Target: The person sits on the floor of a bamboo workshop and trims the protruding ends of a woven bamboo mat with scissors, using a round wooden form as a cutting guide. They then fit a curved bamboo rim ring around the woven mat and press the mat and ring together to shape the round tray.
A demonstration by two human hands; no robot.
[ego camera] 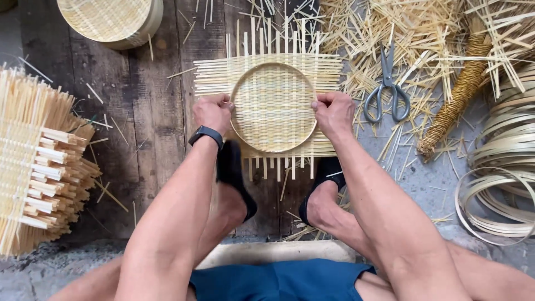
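Head view, looking straight down. Person sits with knees apart, feet in black shoes (pixel 237 178) planted on the lower edge of a woven mat (pixel 267 75) that lies flat on a plank floor (pixel 145 111).

A round hoop (pixel 273 107) sits on the middle of the mat, weave showing inside it, loose strip ends sticking out past it on all four sides.

Left hand (pixel 213 113): clenched on the hoop's left rim, thumb on top, fingers curled over the edge. Black watch (pixel 205 134) on that wrist.
Right hand (pixel 333 113): clenched on the hoop's right rim, same grip, mirrored.

Around:
- scissors (pixel 387 89), grey, closed, just right of the mat, lying on loose strips (pixel 423 33)
- wrapped stick (pixel 460 95), tilted, right of the scissors
- coiled bands (pixel 501 178) at the right edge
- finished tray (pixel 111 19) top left, well apart from the hands
- stack of mats (pixel 39 161) at the left edge, strip ends pointing toward the person

Blue shorts (pixel 278 281) at the bottom edge.
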